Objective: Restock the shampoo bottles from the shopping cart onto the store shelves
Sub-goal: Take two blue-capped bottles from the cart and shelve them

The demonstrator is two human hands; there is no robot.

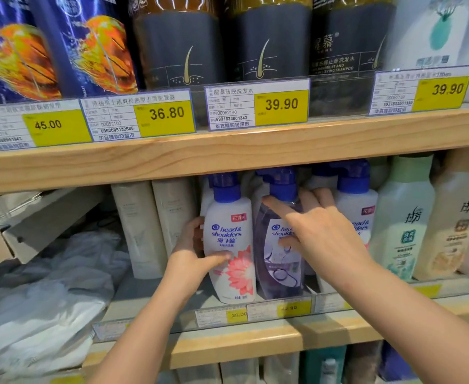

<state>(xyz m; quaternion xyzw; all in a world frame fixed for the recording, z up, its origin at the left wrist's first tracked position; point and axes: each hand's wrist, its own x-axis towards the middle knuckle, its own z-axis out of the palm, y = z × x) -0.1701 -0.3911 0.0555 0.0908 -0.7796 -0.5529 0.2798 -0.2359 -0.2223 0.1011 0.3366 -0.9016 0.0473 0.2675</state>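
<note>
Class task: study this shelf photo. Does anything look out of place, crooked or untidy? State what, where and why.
Yes. Left of the white flower-print shampoo bottle, crumpled white plastic wrap and a tilted cardboard box lie on the lower shelf where bottles would stand. The bottles themselves stand upright.

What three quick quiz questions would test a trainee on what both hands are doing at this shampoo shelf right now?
1. True or false: the left hand grips the white flower-label bottle.
2. Which bottle does the right hand touch? A) purple bottle B) green-capped bottle
3. What price shows on the yellow tag above the purple bottle?

Key: 1 true; 2 A; 3 39.90
</note>
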